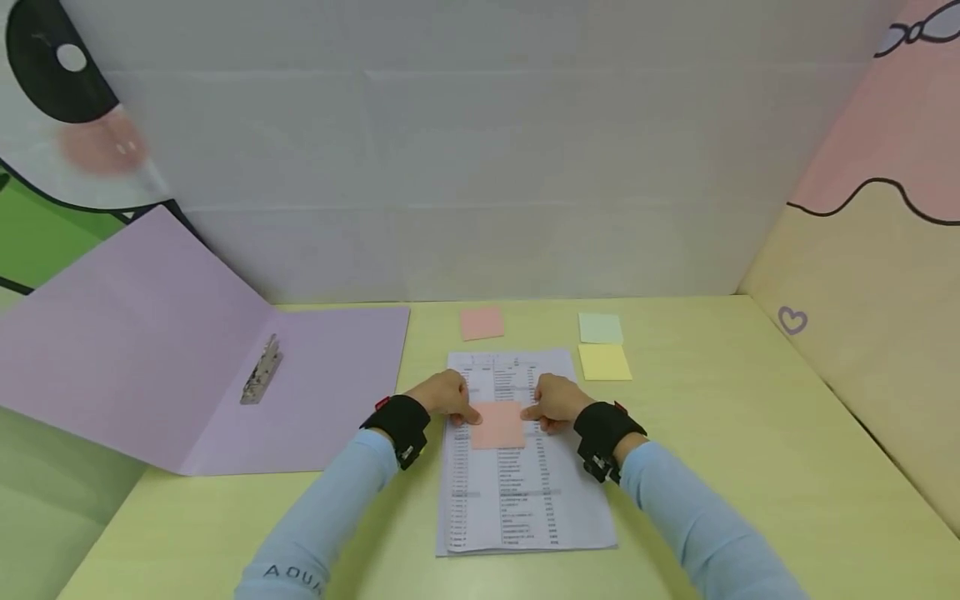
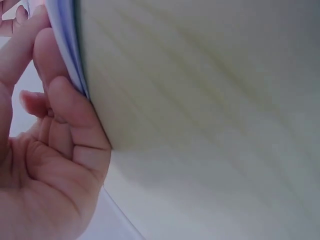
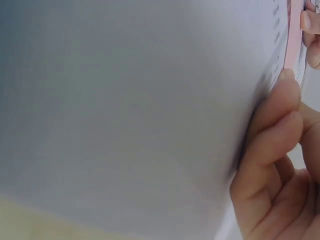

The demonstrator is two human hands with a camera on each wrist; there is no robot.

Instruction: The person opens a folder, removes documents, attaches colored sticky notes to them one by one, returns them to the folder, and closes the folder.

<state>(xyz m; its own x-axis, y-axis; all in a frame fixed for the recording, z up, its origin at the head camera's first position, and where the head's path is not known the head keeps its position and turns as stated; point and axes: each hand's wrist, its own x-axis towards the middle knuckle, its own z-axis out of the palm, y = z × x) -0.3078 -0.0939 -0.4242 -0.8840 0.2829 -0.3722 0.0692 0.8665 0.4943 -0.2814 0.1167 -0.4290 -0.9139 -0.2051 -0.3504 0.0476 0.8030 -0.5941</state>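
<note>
"Two hands were at the pink note (image 1: 498, 429), which lay on the printed sheets (image 1: 517, 518): the left hand (image 1: 444, 395) at its left edge, the right hand (image 1: 558, 402) at its right."

"Clamped on it?"

"Both had curled fingers and touched it, but whether they pinched or merely pressed, I couldn't tell."

"The head view hid their palms, didn't it?"

"It did. The left wrist view showed that palm, its fingers (image 2: 70, 107) bent inward at the sheets' edge. The right wrist view put a fingertip (image 3: 286, 82) against the note's edge."

"And beyond the hands?"

"Only the head view took in the purple folder (image 1: 337, 367), open on the left with its metal clip (image 1: 262, 372), and three more notes (image 1: 604, 363) farther back on the table (image 1: 697, 375)."
</note>
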